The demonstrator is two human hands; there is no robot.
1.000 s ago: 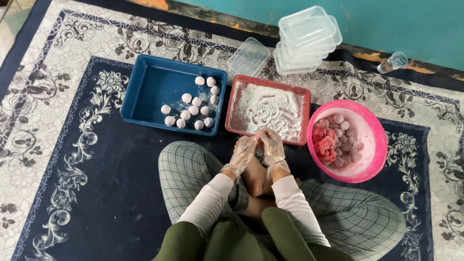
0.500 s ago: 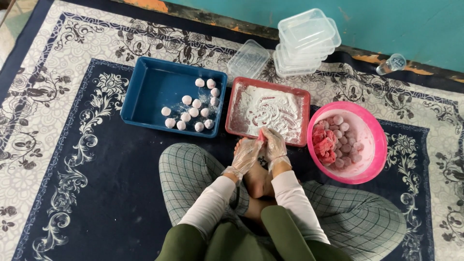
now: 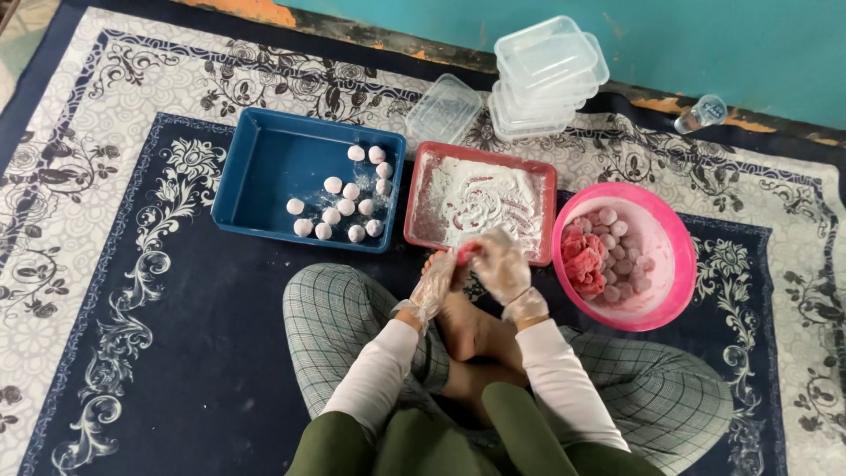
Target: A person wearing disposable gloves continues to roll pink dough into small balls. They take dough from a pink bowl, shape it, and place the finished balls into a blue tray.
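I sit cross-legged on a patterned rug. Both hands wear thin clear plastic gloves and meet just in front of the red tray [image 3: 421, 231], which is dusted with white flour. My left hand [image 3: 438, 280] and my right hand [image 3: 500, 265] together pinch a small pink dough piece [image 3: 465, 253] between the fingertips. A blue tray [image 3: 256, 176] to the left holds several floured white balls [image 3: 339, 207]. A pink bowl [image 3: 674, 264] to the right holds several pink balls and a lump of pink dough [image 3: 583, 264].
Stacked clear plastic containers [image 3: 546, 75] and a single one [image 3: 443, 108] stand behind the trays by the teal wall. A small clear glass [image 3: 701, 113] lies at the back right. My bare feet [image 3: 471, 330] rest under my hands.
My hands have shifted slightly toward the red tray's front edge, and the pink piece now shows between the fingertips. The trays and bowl have not moved.
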